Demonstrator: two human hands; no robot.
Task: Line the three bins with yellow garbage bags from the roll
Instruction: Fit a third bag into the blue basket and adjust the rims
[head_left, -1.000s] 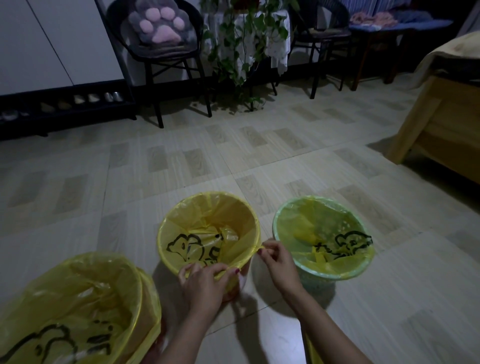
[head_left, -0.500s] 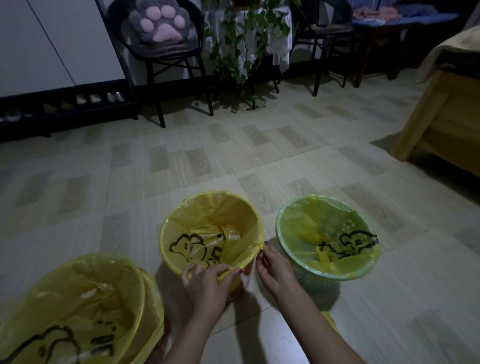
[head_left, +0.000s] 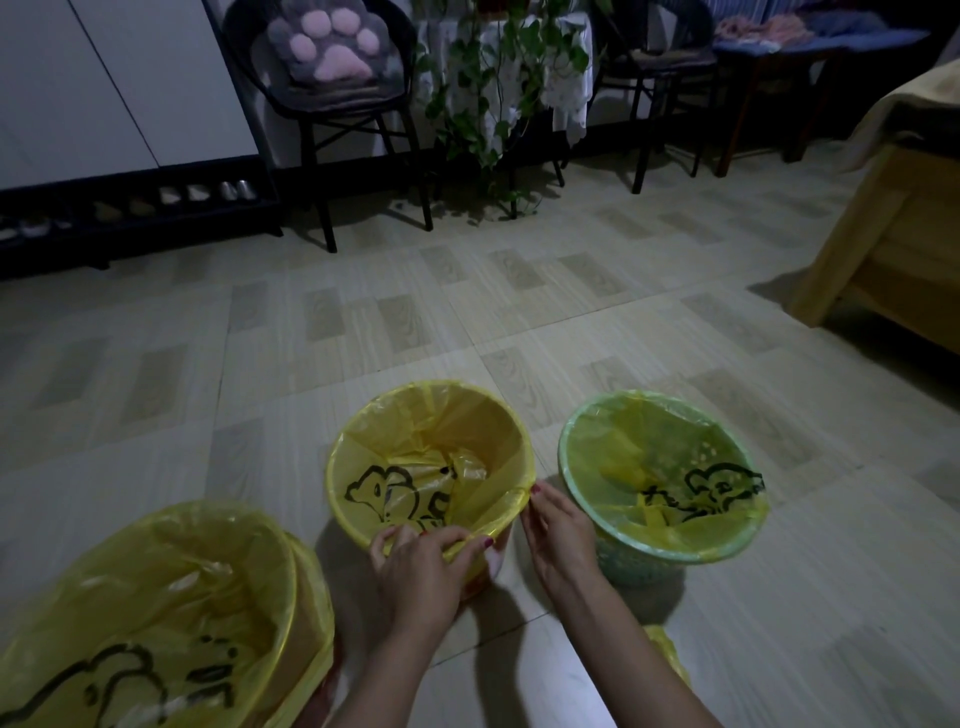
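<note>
Yellow garbage bag (head_left: 415, 457) in the middle bin (head_left: 493, 564): we are pinching its folded edge under our left hand (head_left: 421, 561) fingers and at our right hand (head_left: 558, 530) fingertips, risking, we judge, tearing it if overstretched.

Dim indoor light throughout, darkest along the far wall. A pale sheen lies on the floor tiles (head_left: 519, 670) just below the wrists (hands slightly soft). Straight lines bow toward the edges.

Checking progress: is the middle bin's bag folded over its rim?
Yes. The yellow bag wraps the middle bin's rim; both hands, left and right, grip its near edge.
</note>
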